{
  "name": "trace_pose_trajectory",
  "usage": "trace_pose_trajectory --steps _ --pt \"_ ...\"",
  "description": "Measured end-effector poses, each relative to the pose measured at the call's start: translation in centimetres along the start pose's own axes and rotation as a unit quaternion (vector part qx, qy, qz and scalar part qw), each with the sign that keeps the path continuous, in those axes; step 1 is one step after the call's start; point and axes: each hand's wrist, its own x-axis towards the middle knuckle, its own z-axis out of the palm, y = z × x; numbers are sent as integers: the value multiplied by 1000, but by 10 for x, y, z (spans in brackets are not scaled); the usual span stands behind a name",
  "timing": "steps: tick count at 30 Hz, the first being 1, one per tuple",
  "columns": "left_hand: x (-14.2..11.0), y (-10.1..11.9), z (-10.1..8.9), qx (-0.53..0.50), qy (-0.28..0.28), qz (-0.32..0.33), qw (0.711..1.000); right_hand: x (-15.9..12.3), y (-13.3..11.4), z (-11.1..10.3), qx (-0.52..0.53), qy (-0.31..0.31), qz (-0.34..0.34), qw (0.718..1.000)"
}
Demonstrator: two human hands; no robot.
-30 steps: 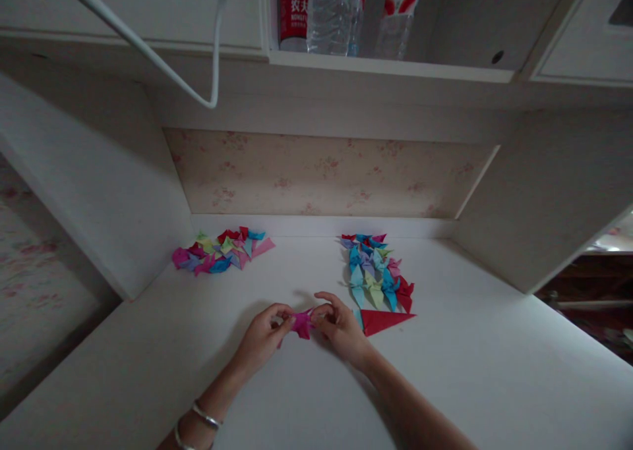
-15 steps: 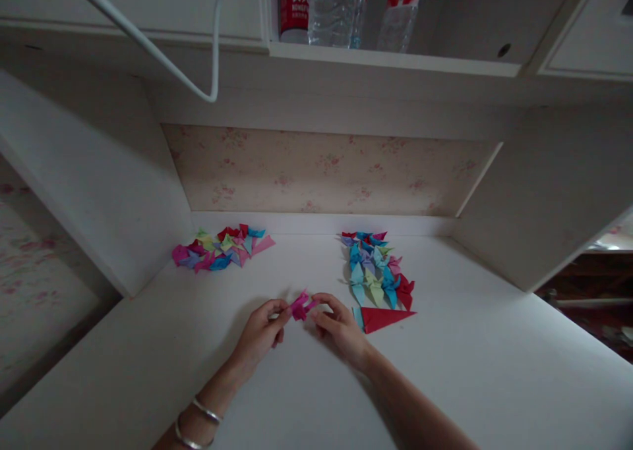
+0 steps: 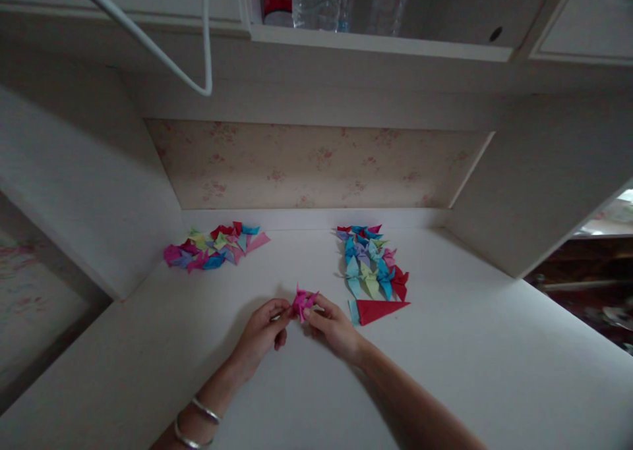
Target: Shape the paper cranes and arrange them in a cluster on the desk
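Note:
A magenta origami crane (image 3: pixel 301 304) is held up between my two hands over the white desk. My left hand (image 3: pixel 264 331) pinches its left side with thumb and fingertips. From the right, my right hand (image 3: pixel 333 328) grips it, thumb in front and fingers behind. Parts of the folded paper are covered by the fingertips. Just right of my right hand lie a red folded paper piece (image 3: pixel 380 310), long and pointed, and a light blue paper edge (image 3: pixel 353 311) beside it.
Behind on the right, several folded paper cranes (image 3: pixel 368 275) lie in rows. A pile of colourful folded papers (image 3: pixel 212 247) sits at the back left. Overhead are a shelf with plastic bottles (image 3: pixel 316 5) and a hanging white cable (image 3: pixel 207 55). Side panels flank the desk (image 3: pixel 469 344).
My right hand has shifted slightly left and closed further over the crane, whose points now spread out more. The view has tilted down a little.

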Motion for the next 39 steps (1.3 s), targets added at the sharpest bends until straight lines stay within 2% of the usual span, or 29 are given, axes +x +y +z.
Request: trace_pose_trajectory --steps 5,10,21,27,32,36,39 --pt "-2 1 1 27 -1 -5 1000 -1 4 -2 -59 2 -2 998" --pt "-1 0 1 36 3 -12 999 -1 3 0 -74 13 -45 996" --pt "1 -3 -2 29 -3 -27 999 -2 6 -2 -101 33 -40 994" --pt "4 -6 -3 15 21 -14 1000 4 9 -1 -51 83 -39 995" --pt "4 -6 -3 28 21 -13 999 7 11 -3 -85 125 -59 987" --pt "5 -6 -4 43 17 -12 999 7 4 -4 -99 132 -64 984" --pt "6 -6 -4 52 34 -32 998 7 -15 -10 -61 165 -57 983"
